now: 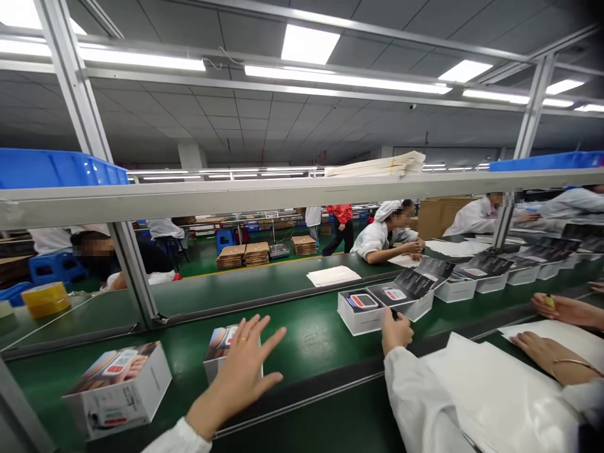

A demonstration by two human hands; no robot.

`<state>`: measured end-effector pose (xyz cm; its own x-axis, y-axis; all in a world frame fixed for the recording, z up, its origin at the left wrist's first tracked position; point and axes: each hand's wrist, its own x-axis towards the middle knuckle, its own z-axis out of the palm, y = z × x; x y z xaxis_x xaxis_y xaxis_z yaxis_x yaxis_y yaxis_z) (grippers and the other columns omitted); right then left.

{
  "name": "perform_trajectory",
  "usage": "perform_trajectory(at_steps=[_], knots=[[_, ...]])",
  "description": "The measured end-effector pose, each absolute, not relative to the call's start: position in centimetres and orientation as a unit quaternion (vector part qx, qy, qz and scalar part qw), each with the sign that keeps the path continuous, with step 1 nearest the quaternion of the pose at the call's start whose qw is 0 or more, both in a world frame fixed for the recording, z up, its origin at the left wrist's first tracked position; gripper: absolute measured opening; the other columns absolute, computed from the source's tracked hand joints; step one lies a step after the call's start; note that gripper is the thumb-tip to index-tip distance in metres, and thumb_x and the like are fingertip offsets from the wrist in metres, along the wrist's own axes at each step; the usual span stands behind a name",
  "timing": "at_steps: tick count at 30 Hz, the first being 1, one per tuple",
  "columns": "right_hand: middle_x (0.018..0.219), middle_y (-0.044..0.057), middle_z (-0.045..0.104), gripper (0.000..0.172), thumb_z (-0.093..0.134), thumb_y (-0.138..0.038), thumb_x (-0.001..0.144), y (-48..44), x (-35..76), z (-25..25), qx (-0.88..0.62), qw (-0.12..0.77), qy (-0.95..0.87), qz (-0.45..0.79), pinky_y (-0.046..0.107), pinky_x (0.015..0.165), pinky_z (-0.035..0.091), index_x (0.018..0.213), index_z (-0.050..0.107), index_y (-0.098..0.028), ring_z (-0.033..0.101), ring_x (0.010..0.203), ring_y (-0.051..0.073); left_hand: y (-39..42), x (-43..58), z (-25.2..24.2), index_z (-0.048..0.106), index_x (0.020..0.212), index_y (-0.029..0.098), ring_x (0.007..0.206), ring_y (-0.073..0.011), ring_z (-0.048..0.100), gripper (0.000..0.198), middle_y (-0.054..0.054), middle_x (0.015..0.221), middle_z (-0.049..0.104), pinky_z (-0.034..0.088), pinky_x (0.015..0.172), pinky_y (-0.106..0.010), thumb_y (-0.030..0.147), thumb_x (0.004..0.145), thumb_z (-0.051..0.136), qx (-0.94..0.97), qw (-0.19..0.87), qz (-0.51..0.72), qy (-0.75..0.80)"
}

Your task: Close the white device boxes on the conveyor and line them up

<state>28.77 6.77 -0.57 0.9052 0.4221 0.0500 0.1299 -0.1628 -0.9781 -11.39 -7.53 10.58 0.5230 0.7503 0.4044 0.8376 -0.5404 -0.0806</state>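
My left hand [245, 371] is open, fingers spread, lying against a closed white printed box [218, 346] on the green conveyor belt [311, 333]. My right hand [396, 330] is closed at the near edge of an open white box [361, 309] that holds a small white and red device. Its lid section [401, 294] lies open beside it. Another closed printed box [117, 387] stands at the lower left of the belt.
A row of open boxes [491, 274] runs to the right along the belt. Another person's hands [561, 311] rest on white sheets [495, 390] at the right. Workers sit across the line. A metal frame post [134, 270] and overhead shelf [283, 192] with blue bins [51, 168] stand ahead.
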Motion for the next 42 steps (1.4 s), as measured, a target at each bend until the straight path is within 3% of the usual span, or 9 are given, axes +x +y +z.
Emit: perform_trajectory(at_steps=[5, 9, 12, 16, 20, 24, 29, 35, 42], knots=[[0.077, 0.011, 0.068, 0.044, 0.051, -0.06, 0.069, 8.7, 30.8, -1.2, -0.695, 0.619, -0.298, 0.212, 0.033, 0.067, 0.045, 0.069, 0.064, -0.018, 0.059, 0.074, 0.026, -9.7, -7.2, 8.9, 0.038, 0.146, 0.041, 0.142, -0.0361, 0.029, 0.069, -0.005, 0.152, 0.038, 0.027, 0.112, -0.066, 0.037, 0.085, 0.07, -0.893, 0.06, -0.178, -0.408], [0.072, 0.007, 0.066, 0.041, 0.049, -0.059, 0.073, 6.6, 28.9, -1.7, -0.692, 0.606, -0.337, 0.2, 0.031, 0.066, 0.043, 0.065, 0.06, -0.02, 0.057, 0.072, 0.023, -9.9, -5.8, 8.3, 0.043, 0.143, 0.038, 0.139, -0.0349, 0.033, 0.064, -0.006, 0.147, 0.043, 0.031, 0.111, -0.064, 0.032, 0.085, 0.07, -0.896, 0.017, -0.188, -0.402], [0.083, 0.008, 0.069, 0.046, 0.044, -0.06, 0.078, 4.4, 26.9, -2.1, -0.686, 0.586, -0.389, 0.187, 0.034, 0.073, 0.045, 0.083, 0.066, -0.02, 0.06, 0.08, 0.026, -9.6, -5.4, 7.8, 0.048, 0.139, 0.035, 0.136, -0.033, 0.039, 0.057, -0.007, 0.143, 0.047, 0.035, 0.11, -0.061, 0.026, 0.087, 0.066, -0.888, 0.013, -0.223, -0.401], [0.126, 0.012, 0.063, 0.061, 0.042, -0.056, 0.082, 2.6, 24.3, -2.5, -0.607, 0.613, -0.472, 0.183, 0.041, 0.098, 0.042, 0.127, 0.06, -0.019, 0.056, 0.115, 0.03, -8.6, -3.8, 7.7, 0.047, 0.14, 0.029, 0.138, -0.0324, 0.035, 0.052, -0.011, 0.149, 0.037, 0.039, 0.108, -0.055, 0.018, 0.09, 0.056, -0.852, 0.057, -0.325, -0.407], [0.141, 0.008, 0.053, 0.055, 0.048, -0.051, 0.086, 1.6, 22.5, -2.5, -0.522, 0.581, -0.586, 0.215, 0.04, 0.109, 0.038, 0.134, 0.058, -0.024, 0.048, 0.13, 0.026, -5.7, -1.2, 8.4, 0.038, 0.147, 0.026, 0.148, -0.0339, 0.013, 0.06, -0.012, 0.16, 0.018, 0.028, 0.114, -0.057, 0.015, 0.089, 0.051, -0.842, 0.112, -0.338, -0.407], [0.141, 0.004, 0.053, 0.046, 0.056, -0.05, 0.085, 0.6, 21.6, -2.0, -0.512, 0.518, -0.653, 0.208, 0.042, 0.113, 0.035, 0.127, 0.063, -0.031, 0.043, 0.136, 0.026, -1.7, 0.3, 7.4, 0.03, 0.151, 0.019, 0.149, -0.0327, 0.008, 0.074, -0.014, 0.159, 0.023, 0.016, 0.118, -0.058, 0.012, 0.081, 0.053, -0.874, 0.052, -0.204, -0.439], [0.135, 0.004, 0.058, 0.05, 0.059, -0.049, 0.085, 0.2, 19.7, -1.4, -0.501, 0.519, -0.656, 0.221, 0.04, 0.109, 0.039, 0.131, 0.057, -0.029, 0.052, 0.127, 0.026, 0.4, 0.1, 2.5, 0.011, 0.156, 0.009, 0.148, -0.0307, 0.015, 0.087, -0.019, 0.16, 0.015, 0.028, 0.118, -0.046, -0.001, 0.076, 0.043, -0.838, -0.044, -0.209, -0.502], [0.13, 0.005, 0.061, 0.062, 0.065, -0.047, 0.08, 1.3, 17.8, -1.2, -0.526, 0.537, -0.603, 0.267, 0.042, 0.102, 0.043, 0.136, 0.048, -0.028, 0.057, 0.119, 0.029, -0.4, -2.3, -1.2, -0.034, 0.146, 0.029, 0.146, -0.032, 0.018, 0.106, -0.017, 0.162, 0.004, 0.032, 0.114, -0.052, -0.002, 0.08, 0.044, -0.799, -0.127, -0.337, -0.481], [0.119, 0.007, 0.067, 0.07, 0.06, -0.063, 0.08, 2.3, 17.0, -1.3, -0.428, 0.576, -0.558, 0.416, 0.039, 0.093, 0.049, 0.138, 0.046, -0.025, 0.063, 0.109, 0.026, -0.7, -6.1, 5.2, 0.007, 0.155, 0.035, 0.147, -0.0425, 0.004, 0.112, -0.01, 0.162, 0.009, 0.025, 0.112, -0.06, 0.018, 0.069, 0.076, -0.887, 0.088, -0.214, -0.399]])
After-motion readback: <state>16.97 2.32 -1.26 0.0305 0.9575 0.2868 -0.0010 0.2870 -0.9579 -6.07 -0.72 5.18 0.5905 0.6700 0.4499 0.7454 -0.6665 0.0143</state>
